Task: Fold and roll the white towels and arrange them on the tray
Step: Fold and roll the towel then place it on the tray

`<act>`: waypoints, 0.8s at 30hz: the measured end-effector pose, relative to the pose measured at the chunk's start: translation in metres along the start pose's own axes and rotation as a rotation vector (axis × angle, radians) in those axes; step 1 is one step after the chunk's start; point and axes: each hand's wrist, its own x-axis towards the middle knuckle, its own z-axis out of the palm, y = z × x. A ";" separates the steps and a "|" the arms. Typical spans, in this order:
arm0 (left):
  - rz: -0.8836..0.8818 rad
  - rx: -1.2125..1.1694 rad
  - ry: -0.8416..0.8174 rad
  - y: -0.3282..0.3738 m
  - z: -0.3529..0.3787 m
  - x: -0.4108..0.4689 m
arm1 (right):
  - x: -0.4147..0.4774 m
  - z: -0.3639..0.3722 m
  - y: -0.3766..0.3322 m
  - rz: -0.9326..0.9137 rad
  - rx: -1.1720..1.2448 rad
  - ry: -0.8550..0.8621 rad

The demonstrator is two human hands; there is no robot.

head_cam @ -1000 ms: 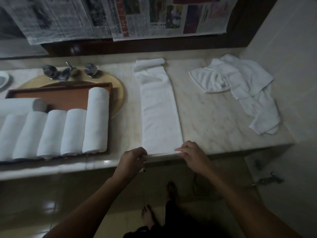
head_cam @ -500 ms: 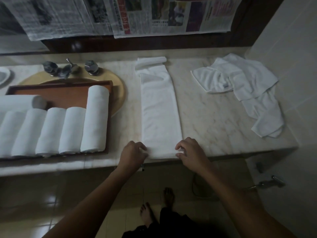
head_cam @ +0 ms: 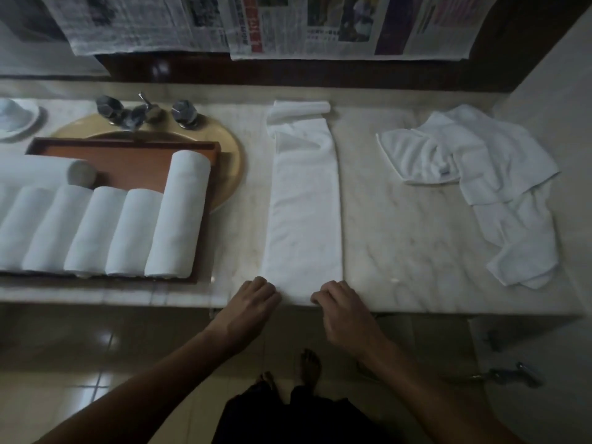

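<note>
A white towel (head_cam: 304, 206), folded into a long narrow strip, lies on the marble counter and runs from the back wall to the front edge. My left hand (head_cam: 254, 302) grips its near left corner with curled fingers, and my right hand (head_cam: 339, 302) grips the near right corner. To the left, a brown wooden tray (head_cam: 128, 158) rests over the sink and holds several rolled white towels (head_cam: 177, 216) side by side, with one more roll lying crosswise behind them. A heap of loose white towels (head_cam: 474, 168) lies at the right.
The faucet with two handles (head_cam: 144, 112) stands behind the tray on the golden sink rim (head_cam: 229, 161). A white dish (head_cam: 16, 118) sits at far left. Newspaper sheets (head_cam: 256, 24) hang on the wall. A tiled wall bounds the counter (head_cam: 400, 235) on the right.
Both hands have moved forward from the counter's edge onto the towel's near end and curled tighter over it. The view shifted slightly.
</note>
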 end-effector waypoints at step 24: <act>-0.627 -0.556 -0.062 -0.029 -0.040 0.032 | 0.042 -0.023 0.025 0.386 0.193 -0.134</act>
